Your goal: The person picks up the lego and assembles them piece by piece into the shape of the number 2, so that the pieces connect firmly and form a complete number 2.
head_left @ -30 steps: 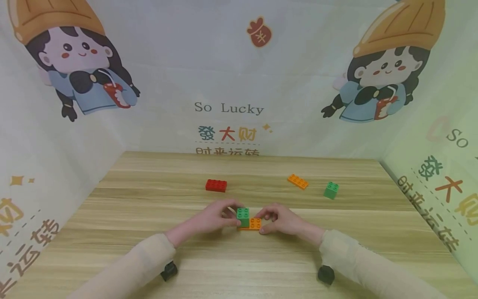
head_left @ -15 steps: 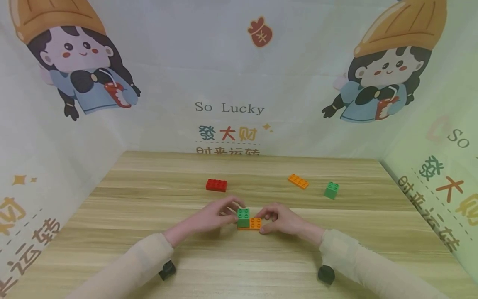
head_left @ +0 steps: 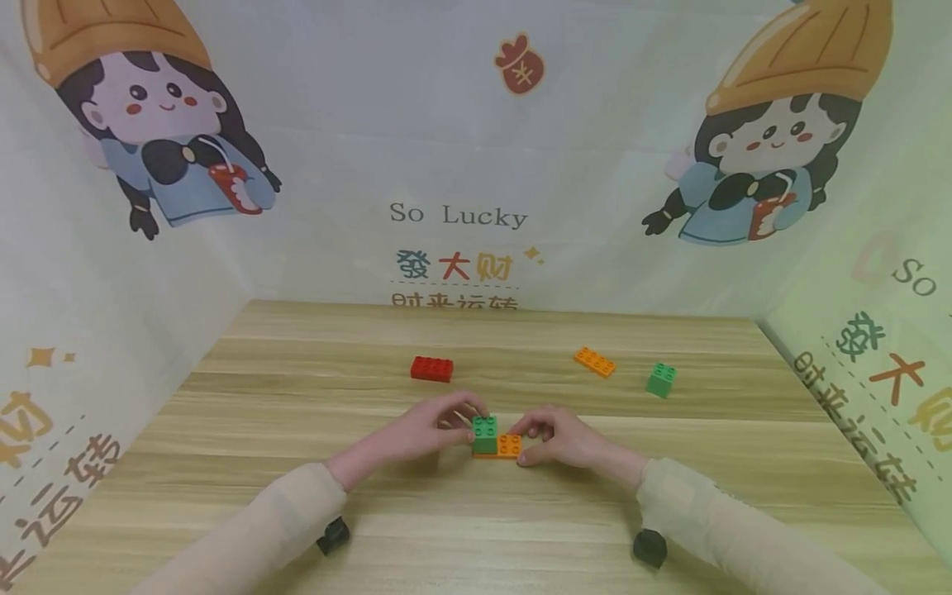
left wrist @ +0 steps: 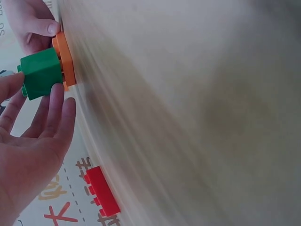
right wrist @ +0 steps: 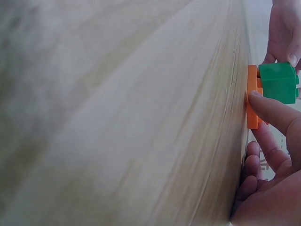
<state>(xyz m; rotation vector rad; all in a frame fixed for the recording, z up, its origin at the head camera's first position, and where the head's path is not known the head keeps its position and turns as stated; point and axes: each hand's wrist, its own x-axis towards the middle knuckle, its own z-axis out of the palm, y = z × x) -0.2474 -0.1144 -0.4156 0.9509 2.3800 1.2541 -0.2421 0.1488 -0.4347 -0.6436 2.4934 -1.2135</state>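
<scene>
A green building brick (head_left: 485, 435) stands upright over the left half of an orange flat building plate (head_left: 509, 446) on the table. In the right wrist view, a narrow gap with orange studs shows between green brick and plate. My left hand (head_left: 435, 426) is at the brick's left side, its fingers loosely extended. Its thumb tip (left wrist: 19, 80) overlaps the studded top edge, and a fingertip lies at the brick's side. My right hand (head_left: 561, 438) pinches the right end of the orange plate, with the thumb (right wrist: 265, 106) on the near edge and a finger behind.
Farther back on the wooden table (head_left: 297, 364) lie a red brick (head_left: 431, 368), another orange plate (head_left: 594, 361) and a second green brick (head_left: 660, 379). A printed cloth (head_left: 335, 165) hangs around the back and sides. Black wrist devices (head_left: 650, 548) sit under both sleeves.
My left thumb has drawn back from the green brick's front to its left edge, and the fingers have loosened. My right hand keeps holding the orange plate in the same spot.
</scene>
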